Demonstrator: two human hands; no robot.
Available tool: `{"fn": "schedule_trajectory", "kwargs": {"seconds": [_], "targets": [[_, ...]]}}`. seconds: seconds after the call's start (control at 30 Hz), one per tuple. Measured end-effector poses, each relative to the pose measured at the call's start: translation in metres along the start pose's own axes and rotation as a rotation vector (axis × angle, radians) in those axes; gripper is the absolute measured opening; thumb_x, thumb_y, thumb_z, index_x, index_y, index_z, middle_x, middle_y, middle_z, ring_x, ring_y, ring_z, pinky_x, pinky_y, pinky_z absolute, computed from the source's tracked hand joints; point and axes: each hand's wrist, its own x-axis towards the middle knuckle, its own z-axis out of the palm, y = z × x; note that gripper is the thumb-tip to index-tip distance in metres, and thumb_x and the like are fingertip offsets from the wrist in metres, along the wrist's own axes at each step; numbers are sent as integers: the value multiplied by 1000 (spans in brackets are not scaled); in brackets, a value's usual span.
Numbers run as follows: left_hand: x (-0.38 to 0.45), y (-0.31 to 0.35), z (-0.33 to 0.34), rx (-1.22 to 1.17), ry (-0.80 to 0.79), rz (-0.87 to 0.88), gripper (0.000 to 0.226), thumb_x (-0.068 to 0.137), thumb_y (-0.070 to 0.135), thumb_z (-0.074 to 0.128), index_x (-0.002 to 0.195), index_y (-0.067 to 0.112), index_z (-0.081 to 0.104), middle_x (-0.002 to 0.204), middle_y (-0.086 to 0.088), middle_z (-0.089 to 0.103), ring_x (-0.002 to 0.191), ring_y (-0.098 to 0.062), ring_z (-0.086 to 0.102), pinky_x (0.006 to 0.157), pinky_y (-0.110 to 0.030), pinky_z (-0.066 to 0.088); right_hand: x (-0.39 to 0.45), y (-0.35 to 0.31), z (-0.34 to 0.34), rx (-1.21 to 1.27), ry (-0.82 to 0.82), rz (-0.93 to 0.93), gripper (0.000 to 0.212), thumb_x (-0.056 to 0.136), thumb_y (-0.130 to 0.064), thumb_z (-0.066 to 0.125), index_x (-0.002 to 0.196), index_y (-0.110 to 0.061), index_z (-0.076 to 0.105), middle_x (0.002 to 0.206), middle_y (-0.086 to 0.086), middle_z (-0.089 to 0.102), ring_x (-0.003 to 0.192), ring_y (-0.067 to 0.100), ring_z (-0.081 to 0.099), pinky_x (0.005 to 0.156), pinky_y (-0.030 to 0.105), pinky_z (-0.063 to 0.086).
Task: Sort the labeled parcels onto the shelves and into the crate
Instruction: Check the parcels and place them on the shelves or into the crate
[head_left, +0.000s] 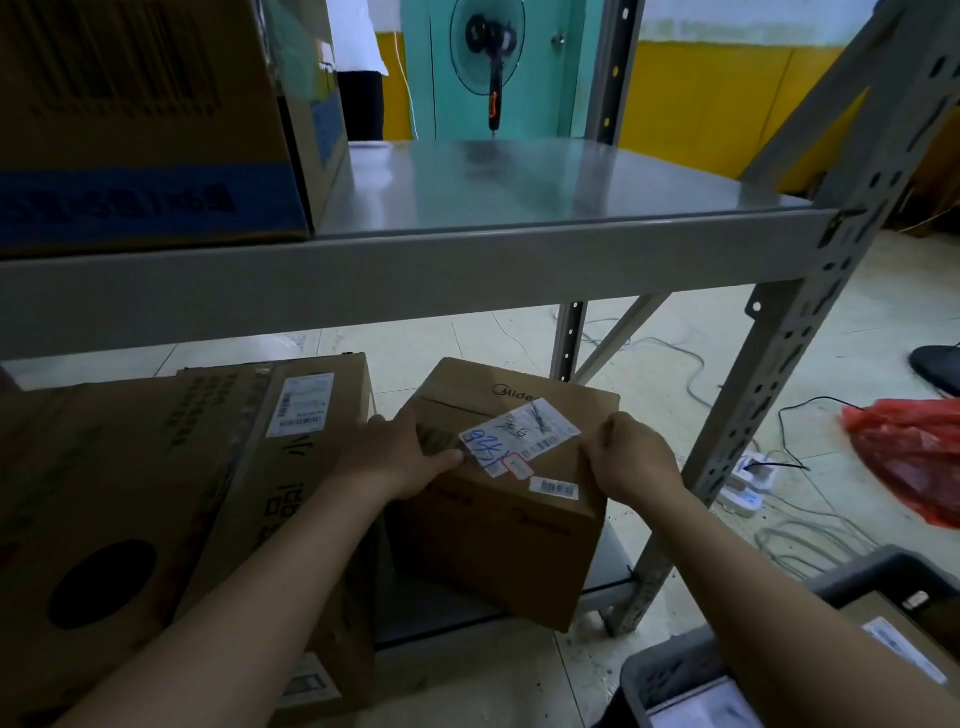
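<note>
A small cardboard box (498, 499) with a white shipping label (519, 434) on its top sits tilted at the right end of the lower shelf (602, 577), its near corner hanging past the shelf's front edge. Blue handwriting and barcodes show on the label; a smaller barcode sticker (554, 488) lies just below it. The left hand (400, 457) is clamped on the box's left top edge, thumb lying over the top beside the label. The right hand (636, 457) grips the box's right top edge, fingers curled down over the side. Both forearms reach in from the bottom of the view.

Just left of the box, touching or nearly so, stands a large carton (197, 499) with its own label and a dark round print on the near face. Above, the upper shelf (467, 187) carries a big carton (145, 119) with a blue band at its left end; the rest of its steel surface is bare. At the bottom right corner sits a grey crate (675, 670) holding labelled parcels. On the floor to the right lie a red plastic bag (909, 457), cables and a power strip (748, 483). A standing fan (488, 47) is behind the shelving.
</note>
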Motion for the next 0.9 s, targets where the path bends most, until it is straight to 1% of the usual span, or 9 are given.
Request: {"fn": "schedule_trajectory", "kwargs": {"seconds": [0.07,0.17,0.3,0.4,0.5,0.6,0.73,0.8,0.9], "targets": [[-6,6,3,3,-13,-52,100,77,80,56,154,25,24,154,-9,38,137,-32,41,106,-43,43,4,1,-3,57,-52,-38,40,100,-40,54,130,-13,50,124,12,61,103,29,58,78,34,43],[-20,12,7,14,-28,-95,104,76,79,57,155,22,21,152,-8,41,134,-30,46,103,-42,47,7,7,-3,146,-134,-120,41,98,-39,57,133,-21,47,128,4,60,102,21,56,79,33,44],[-37,17,9,1,-27,-109,98,77,75,60,151,20,27,141,-5,52,120,-27,57,91,-40,55,8,9,-3,126,-73,-195,46,100,-36,56,143,-23,45,139,3,56,120,26,56,86,32,41],[-39,23,8,46,-8,-116,92,80,76,57,147,18,33,134,-6,56,113,-26,59,87,-38,56,12,14,-2,-10,-9,-145,36,99,-50,52,121,-22,55,120,5,64,98,24,59,77,34,46],[-33,27,3,111,34,-135,92,83,76,53,149,15,31,140,-8,53,121,-27,56,89,-37,52,10,25,3,-100,-25,1,57,93,-70,42,114,-19,52,100,5,64,85,22,59,70,35,51],[-19,16,4,-27,55,-102,100,80,74,59,154,17,22,147,-8,47,128,-28,52,95,-38,49,3,34,2,-86,-69,27,63,94,-71,37,122,-17,53,101,4,64,85,21,60,73,35,54],[-18,0,15,-506,-63,-95,94,71,72,70,146,28,36,141,1,55,120,-22,58,91,-37,54,-2,46,0,166,-159,-59,68,97,-61,49,151,-22,34,139,5,57,103,22,59,75,31,48],[-25,-2,19,-633,-85,-109,106,71,65,77,154,31,19,149,1,47,128,-25,52,100,-41,49,-2,52,-6,274,-208,-63,75,92,-60,57,154,-29,29,143,2,55,106,20,62,81,32,53],[-36,0,25,-609,-139,-47,138,59,64,85,154,43,-12,160,2,29,139,-24,40,111,-43,40,-3,54,-17,355,-326,-53,85,86,-52,70,155,-32,24,141,1,55,99,15,65,84,32,57]]}}
